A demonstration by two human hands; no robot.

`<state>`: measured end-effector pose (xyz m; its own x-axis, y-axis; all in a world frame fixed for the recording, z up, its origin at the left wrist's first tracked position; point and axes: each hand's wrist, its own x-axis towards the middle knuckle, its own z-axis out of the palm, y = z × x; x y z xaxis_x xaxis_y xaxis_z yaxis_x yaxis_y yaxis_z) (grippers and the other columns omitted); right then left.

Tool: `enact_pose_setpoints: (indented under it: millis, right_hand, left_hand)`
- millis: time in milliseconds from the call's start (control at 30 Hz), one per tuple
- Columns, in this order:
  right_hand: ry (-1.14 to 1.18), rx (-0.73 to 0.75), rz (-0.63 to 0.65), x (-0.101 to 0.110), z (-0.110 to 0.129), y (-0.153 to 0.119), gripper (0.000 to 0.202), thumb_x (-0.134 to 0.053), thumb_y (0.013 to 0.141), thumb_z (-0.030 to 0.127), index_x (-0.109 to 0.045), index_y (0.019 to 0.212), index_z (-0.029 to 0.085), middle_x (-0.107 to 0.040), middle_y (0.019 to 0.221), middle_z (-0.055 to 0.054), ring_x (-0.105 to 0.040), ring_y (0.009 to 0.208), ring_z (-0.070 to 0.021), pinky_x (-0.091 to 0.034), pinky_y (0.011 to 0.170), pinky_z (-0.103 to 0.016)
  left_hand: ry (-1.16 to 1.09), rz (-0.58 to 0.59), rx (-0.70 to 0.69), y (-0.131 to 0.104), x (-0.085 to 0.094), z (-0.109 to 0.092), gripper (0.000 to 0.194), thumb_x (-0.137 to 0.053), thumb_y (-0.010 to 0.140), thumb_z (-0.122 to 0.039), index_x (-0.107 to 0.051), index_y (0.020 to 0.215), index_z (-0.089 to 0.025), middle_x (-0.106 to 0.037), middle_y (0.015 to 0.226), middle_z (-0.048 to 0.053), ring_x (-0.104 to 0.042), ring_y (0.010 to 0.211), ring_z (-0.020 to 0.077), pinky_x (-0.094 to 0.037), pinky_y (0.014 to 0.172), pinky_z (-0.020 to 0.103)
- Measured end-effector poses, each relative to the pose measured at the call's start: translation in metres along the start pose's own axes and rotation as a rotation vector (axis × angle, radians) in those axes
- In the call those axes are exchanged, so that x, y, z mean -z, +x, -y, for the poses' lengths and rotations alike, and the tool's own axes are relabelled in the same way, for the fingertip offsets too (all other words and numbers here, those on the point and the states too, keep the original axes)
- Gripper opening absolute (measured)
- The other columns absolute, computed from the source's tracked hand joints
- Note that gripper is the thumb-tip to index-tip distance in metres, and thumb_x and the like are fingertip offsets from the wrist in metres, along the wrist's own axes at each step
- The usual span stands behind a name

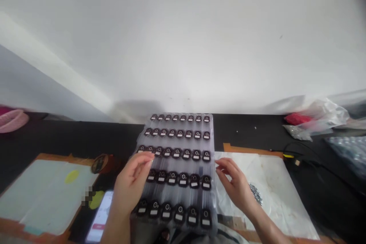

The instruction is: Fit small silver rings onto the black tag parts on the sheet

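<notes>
A clear plastic tray (183, 166) fills the middle of the head view, holding several rows of small black rounded devices (172, 177), each with a ring mark and a white label. My left hand (134, 179) is over the tray's left side, with its thumb and fingertips drawn together near the middle row. Whatever may be between those fingertips cannot be made out. Just beside the tray's right edge, my right hand (237, 187) has loosely bent fingers, thumb apart, and nothing visible in them. The left hand hides some devices at the left.
Below the right hand, a white sheet (277, 187) bears a pile of small metal parts (255, 193). A phone (100, 217), a brown tape roll (103, 163) and a pale board (42, 194) lie left. Plastic bags (323, 116) and black cables (314, 164) occupy the right.
</notes>
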<state>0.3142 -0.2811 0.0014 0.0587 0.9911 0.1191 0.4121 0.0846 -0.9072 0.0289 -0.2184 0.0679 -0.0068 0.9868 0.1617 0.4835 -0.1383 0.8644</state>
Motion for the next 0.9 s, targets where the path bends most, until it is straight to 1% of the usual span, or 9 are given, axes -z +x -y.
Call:
enact_pose_setpoints:
  millis: [200,300,367,400,500,600,767,833,900]
  right_hand:
    - [-0.031,0.019,-0.007,-0.001,-0.001,0.000,0.022,-0.043,0.090,0.027,-0.054,0.107,0.019,-0.055,0.102,-0.009,-0.060,0.082,-0.0157,-0.053,0.073,-0.029]
    - [-0.042,-0.010,-0.022,-0.003,-0.001,0.000,0.023,-0.044,0.090,0.029,-0.054,0.107,0.019,-0.055,0.103,-0.009,-0.060,0.082,-0.0154,-0.053,0.073,-0.028]
    - [-0.060,-0.040,-0.045,-0.004,0.000,0.001,0.024,-0.044,0.089,0.031,-0.054,0.108,0.019,-0.055,0.103,-0.009,-0.059,0.082,-0.0157,-0.053,0.070,-0.027]
    - [-0.069,-0.053,-0.055,-0.006,0.000,0.002,0.026,-0.045,0.089,0.033,-0.054,0.108,0.019,-0.056,0.101,-0.009,-0.059,0.081,-0.0160,-0.053,0.068,-0.027]
    - [-0.087,-0.084,-0.076,-0.009,-0.001,0.006,0.030,-0.047,0.088,0.036,-0.055,0.109,0.017,-0.059,0.091,-0.008,-0.059,0.075,-0.0162,-0.052,0.063,-0.026]
    - [-0.075,-0.136,-0.096,-0.013,-0.002,0.009,0.033,-0.050,0.086,0.037,-0.055,0.110,0.016,-0.060,0.085,-0.006,-0.058,0.069,-0.0153,-0.052,0.062,-0.027]
    - [0.018,-0.242,-0.089,-0.015,0.004,0.012,0.035,-0.051,0.083,0.037,-0.055,0.110,0.014,-0.060,0.084,-0.007,-0.059,0.071,-0.0164,-0.053,0.061,-0.028]
    - [0.021,-0.254,-0.107,-0.016,0.010,0.012,0.036,-0.052,0.082,0.036,-0.056,0.109,0.014,-0.060,0.087,-0.007,-0.059,0.074,-0.0167,-0.053,0.062,-0.028]
    - [0.032,-0.238,-0.139,-0.018,0.012,0.011,0.036,-0.053,0.082,0.036,-0.057,0.111,0.015,-0.059,0.091,-0.008,-0.059,0.076,-0.0166,-0.053,0.064,-0.028]
  left_hand:
    - [0.085,-0.189,0.051,-0.021,0.014,0.021,0.014,-0.054,0.078,-0.034,-0.057,0.085,-0.022,-0.061,0.103,0.003,-0.057,0.100,0.0201,-0.044,0.094,0.035]
    - [0.148,-0.291,0.077,-0.022,0.022,0.035,0.020,-0.053,0.078,-0.039,-0.056,0.085,-0.021,-0.060,0.109,0.005,-0.056,0.103,0.0213,-0.043,0.094,0.036]
    - [0.185,-0.317,0.106,-0.018,0.028,0.047,0.024,-0.054,0.077,-0.043,-0.057,0.084,-0.020,-0.059,0.115,0.006,-0.056,0.104,0.0221,-0.044,0.093,0.036]
    - [0.192,-0.300,0.132,-0.015,0.031,0.053,0.025,-0.054,0.076,-0.044,-0.057,0.083,-0.020,-0.058,0.117,0.007,-0.056,0.103,0.0225,-0.044,0.093,0.037]
    - [0.156,-0.176,0.233,-0.008,0.039,0.066,0.028,-0.055,0.074,-0.045,-0.058,0.081,-0.019,-0.056,0.122,0.010,-0.058,0.101,0.0232,-0.043,0.092,0.037]
    - [0.119,-0.093,0.297,-0.003,0.045,0.071,0.030,-0.057,0.072,-0.046,-0.059,0.081,-0.018,-0.056,0.124,0.012,-0.059,0.100,0.0239,-0.043,0.091,0.038]
    - [0.164,-0.026,0.279,-0.003,0.051,0.073,0.029,-0.056,0.072,-0.046,-0.060,0.080,-0.019,-0.054,0.127,0.011,-0.059,0.102,0.0241,-0.043,0.092,0.037]
    - [0.211,-0.004,0.267,-0.004,0.054,0.075,0.028,-0.057,0.072,-0.046,-0.061,0.082,-0.020,-0.054,0.127,0.009,-0.058,0.103,0.0246,-0.043,0.092,0.038]
    - [0.250,-0.016,0.257,-0.004,0.058,0.078,0.029,-0.057,0.073,-0.047,-0.062,0.084,-0.021,-0.058,0.122,0.007,-0.058,0.103,0.0255,-0.044,0.092,0.040]
